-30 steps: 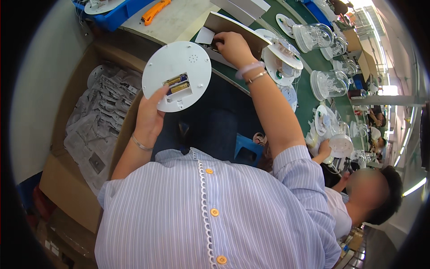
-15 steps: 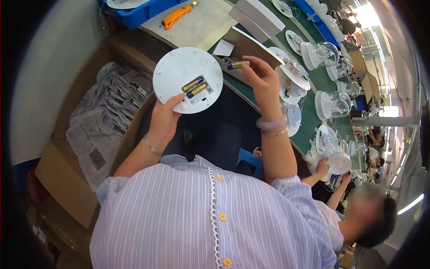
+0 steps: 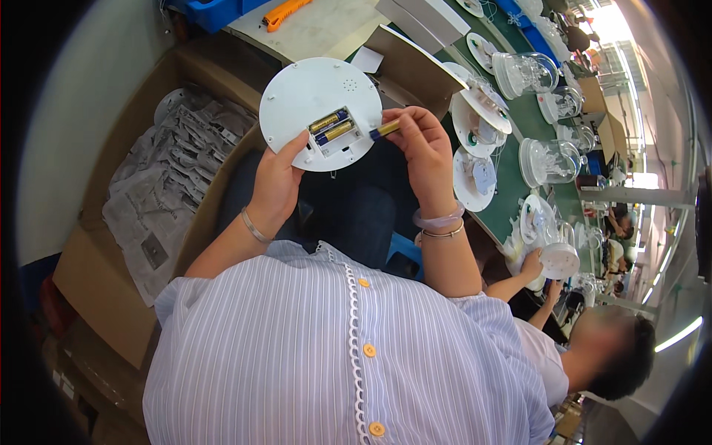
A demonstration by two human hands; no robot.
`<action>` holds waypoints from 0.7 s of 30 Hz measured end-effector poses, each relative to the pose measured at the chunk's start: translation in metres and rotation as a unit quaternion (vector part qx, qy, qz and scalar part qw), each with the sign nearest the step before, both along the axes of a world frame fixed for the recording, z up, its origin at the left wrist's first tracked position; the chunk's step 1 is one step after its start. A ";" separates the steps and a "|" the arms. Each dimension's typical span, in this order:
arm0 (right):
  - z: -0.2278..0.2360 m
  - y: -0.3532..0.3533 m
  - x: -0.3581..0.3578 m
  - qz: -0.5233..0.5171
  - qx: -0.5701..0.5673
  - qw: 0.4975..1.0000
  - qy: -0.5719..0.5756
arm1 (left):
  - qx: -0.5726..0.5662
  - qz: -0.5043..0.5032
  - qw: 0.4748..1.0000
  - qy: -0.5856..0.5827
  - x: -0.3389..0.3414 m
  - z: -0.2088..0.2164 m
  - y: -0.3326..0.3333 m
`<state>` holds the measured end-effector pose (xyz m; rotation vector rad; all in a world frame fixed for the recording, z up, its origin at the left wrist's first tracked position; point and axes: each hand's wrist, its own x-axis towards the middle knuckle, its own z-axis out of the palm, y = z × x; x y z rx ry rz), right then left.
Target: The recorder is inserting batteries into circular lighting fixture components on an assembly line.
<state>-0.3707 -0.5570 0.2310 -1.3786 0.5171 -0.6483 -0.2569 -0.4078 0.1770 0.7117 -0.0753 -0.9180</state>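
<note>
Since half a second earlier, the right hand (image 3: 423,148) had brought its pinched battery (image 3: 386,130) to the open compartment of the white round base (image 3: 311,100), which the left hand (image 3: 278,178) gripped above the lap, two batteries (image 3: 331,126) already seated.
</note>
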 end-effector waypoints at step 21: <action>0.008 0.008 -0.006 0.106 -0.191 0.969 0.114 | 0.034 -0.037 0.999 -0.004 -0.005 0.001 0.001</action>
